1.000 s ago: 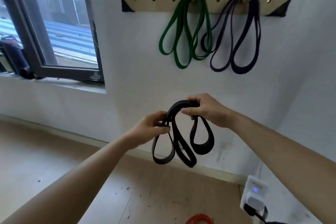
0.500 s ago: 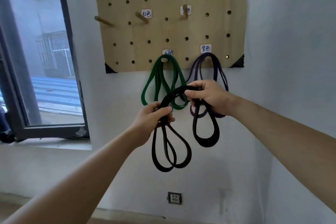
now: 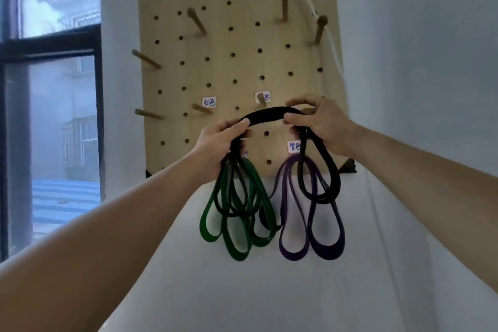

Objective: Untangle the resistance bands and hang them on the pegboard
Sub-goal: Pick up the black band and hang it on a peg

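I hold a black resistance band [image 3: 266,114] stretched between both hands in front of the wooden pegboard [image 3: 215,43]. My left hand [image 3: 218,143] grips its left end and my right hand [image 3: 320,122] grips its right end; its loops dangle below each hand. The arched top of the band sits just under a labelled wooden peg [image 3: 261,99]. A green band [image 3: 237,224] and a purple band [image 3: 312,226] hang from the board's bottom row, partly behind the black loops.
Several bare wooden pegs [image 3: 198,21] stick out of the board. A white cord [image 3: 327,32] runs down its right side. A dark-framed window [image 3: 54,105] is to the left, and a white wall corner [image 3: 420,116] to the right.
Both hands have lifted the black band from waist height up to the pegboard, and my view has tilted up and moved closer. The band is now spread wider between the hands.
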`<act>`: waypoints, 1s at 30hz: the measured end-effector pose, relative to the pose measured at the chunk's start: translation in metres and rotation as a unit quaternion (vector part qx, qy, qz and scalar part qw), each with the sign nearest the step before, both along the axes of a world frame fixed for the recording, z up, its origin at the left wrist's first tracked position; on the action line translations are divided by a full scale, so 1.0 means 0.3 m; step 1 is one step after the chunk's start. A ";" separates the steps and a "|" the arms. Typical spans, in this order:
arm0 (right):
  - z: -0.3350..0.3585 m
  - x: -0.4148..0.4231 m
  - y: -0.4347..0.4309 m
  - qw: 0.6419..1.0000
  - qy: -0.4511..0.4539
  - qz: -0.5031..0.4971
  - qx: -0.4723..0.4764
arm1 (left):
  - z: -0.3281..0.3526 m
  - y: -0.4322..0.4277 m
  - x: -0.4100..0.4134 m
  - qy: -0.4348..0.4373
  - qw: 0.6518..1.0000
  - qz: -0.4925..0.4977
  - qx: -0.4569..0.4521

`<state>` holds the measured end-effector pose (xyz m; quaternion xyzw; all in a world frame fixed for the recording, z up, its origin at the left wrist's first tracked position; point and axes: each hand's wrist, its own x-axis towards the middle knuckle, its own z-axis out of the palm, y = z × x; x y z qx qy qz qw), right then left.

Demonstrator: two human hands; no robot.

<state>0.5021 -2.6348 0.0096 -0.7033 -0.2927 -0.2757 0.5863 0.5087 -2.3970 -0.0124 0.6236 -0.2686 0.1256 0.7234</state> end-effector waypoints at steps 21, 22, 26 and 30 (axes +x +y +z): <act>0.234 0.321 0.011 0.919 -0.243 -0.281 -0.133 | 0.258 -0.104 0.347 -0.186 0.960 0.203 0.044; 0.227 0.336 0.013 0.915 -0.236 -0.292 -0.149 | 0.248 -0.113 0.365 -0.172 0.962 0.208 0.049; 0.215 0.368 0.030 0.898 -0.206 -0.343 -0.183 | 0.226 -0.159 0.424 -0.112 0.972 0.204 0.029; 0.217 0.364 0.077 0.882 -0.197 -0.386 -0.186 | 0.225 -0.200 0.425 -0.054 0.984 0.171 -0.021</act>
